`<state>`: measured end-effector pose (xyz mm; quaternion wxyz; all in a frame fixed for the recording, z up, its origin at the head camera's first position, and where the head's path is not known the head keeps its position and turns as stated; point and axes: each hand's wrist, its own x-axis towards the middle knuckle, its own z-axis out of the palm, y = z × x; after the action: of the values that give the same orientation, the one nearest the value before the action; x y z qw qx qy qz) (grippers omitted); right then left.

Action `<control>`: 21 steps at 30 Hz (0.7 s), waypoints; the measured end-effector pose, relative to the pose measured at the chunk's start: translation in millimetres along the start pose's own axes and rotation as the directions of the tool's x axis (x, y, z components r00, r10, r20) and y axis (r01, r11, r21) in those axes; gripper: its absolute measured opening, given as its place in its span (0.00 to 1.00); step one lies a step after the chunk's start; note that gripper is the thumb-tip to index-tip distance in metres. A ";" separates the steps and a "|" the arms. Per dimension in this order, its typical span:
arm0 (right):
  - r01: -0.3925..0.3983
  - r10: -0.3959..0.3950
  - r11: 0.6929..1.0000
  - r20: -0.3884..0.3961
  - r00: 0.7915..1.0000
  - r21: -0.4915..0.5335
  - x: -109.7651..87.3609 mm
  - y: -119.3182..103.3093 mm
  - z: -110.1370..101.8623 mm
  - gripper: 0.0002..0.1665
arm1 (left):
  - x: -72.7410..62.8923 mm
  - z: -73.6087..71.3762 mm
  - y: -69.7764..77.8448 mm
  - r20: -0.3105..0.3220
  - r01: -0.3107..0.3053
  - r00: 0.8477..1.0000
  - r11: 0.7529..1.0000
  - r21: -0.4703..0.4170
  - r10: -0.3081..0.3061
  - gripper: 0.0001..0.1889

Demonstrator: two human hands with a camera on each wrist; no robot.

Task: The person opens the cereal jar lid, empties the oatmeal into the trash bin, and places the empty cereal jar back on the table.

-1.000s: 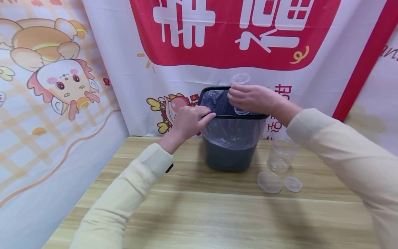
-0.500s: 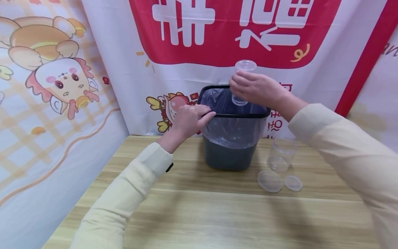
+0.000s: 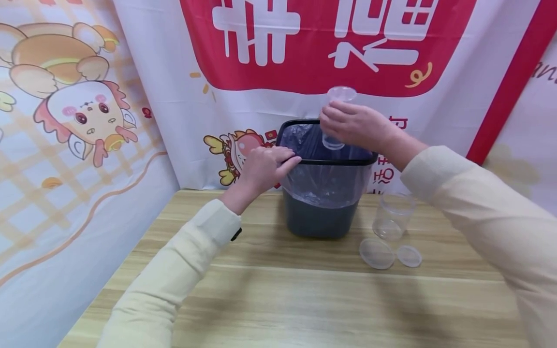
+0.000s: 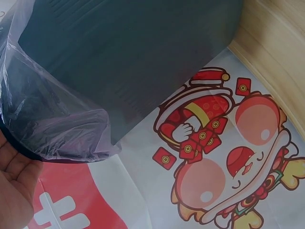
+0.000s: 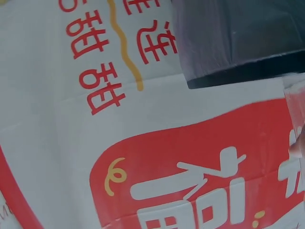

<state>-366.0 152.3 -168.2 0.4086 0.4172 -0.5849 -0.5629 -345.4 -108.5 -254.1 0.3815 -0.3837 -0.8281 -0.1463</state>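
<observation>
A dark grey trash bin (image 3: 319,220), lined with a clear plastic bag (image 3: 324,186), stands on the table. My left hand (image 3: 261,169) grips its black rim at the left corner; the left wrist view has the fingers (image 4: 19,164) up against that rim. Above the bin's mouth, my right hand (image 3: 359,125) holds a clear plastic cup (image 3: 341,93) by its side. One end of the cup shows above the fingers, the other below them over the liner. In the right wrist view only a sliver of the cup (image 5: 296,107) shows at the right edge.
Right of the bin stands a larger clear plastic container (image 3: 393,215). In front of it lie a larger round lid (image 3: 376,253) and a smaller lid (image 3: 409,256). A printed cloth (image 3: 243,108) hangs close behind the bin, at the back of the wooden table (image 3: 278,309).
My right hand has lifted the cup higher over the bin, then lowered it slightly. The left hand stays on the rim, and the bin, container and lids keep their places.
</observation>
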 end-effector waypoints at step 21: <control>-0.025 0.025 0.999 -0.007 1.000 0.039 -2.7 1.4 2.1 0.49 | 0.2 -0.9 0.8 0.006 0.007 1.000 1.000 -0.002 -0.007 0.15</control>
<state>-367.1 155.5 -167.0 0.4094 0.4199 -0.5994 -0.5448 -344.4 -108.4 -253.4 0.3783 -0.3816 -0.8304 -0.1474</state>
